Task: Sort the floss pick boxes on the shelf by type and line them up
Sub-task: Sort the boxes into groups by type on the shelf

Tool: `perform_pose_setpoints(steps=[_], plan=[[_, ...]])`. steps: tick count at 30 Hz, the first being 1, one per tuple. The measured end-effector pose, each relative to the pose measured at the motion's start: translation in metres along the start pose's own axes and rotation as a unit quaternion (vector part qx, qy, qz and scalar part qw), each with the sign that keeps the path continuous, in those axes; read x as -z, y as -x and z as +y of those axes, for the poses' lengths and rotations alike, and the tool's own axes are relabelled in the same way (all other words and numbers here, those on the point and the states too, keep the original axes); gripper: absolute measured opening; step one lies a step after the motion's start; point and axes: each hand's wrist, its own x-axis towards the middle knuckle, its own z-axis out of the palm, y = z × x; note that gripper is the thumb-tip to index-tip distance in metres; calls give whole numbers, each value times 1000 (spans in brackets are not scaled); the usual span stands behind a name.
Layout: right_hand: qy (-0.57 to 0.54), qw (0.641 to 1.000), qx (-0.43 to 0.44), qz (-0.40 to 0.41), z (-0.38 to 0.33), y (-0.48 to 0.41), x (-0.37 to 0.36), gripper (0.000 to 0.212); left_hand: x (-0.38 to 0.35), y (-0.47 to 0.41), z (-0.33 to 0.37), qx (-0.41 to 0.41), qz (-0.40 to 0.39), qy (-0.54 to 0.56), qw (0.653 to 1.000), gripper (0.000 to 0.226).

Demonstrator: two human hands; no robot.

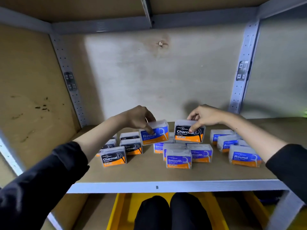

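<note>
Brown fibreboard forms the shelf, edged at the front by a grey metal rail. The left hand grips a blue-and-orange Round box from above, fingers curled over its clear lid and one digit down on the label face. The right hand grips a black-and-orange Charcoal box in the same manner. Both held boxes are upright, side by side with a narrow gap, at mid-width toward the back edge of the shelf; whether they rest on the board cannot be determined. The Charcoal group occupies the left part of the shelf. The Smooth group stands at mid-width, just in front of the held boxes. The Round group lies toward the right edge, beside the right forearm. A yellow bin sits below the rail.
</note>
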Motion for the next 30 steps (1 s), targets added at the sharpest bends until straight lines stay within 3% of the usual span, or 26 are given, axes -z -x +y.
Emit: perform_pose_setpoints(steps=[9,15,30], plan=[[-22,998,51,-27,-39,-29,-43,38,15,28,-37,46,-4,-18,999,43],[22,996,64,-55,-71,-56,-95,56,26,46,-63,92,2,-24,995,46],[32,992,89,-82,-94,-94,-168,54,24,52,-91,126,-5,-9,992,47]])
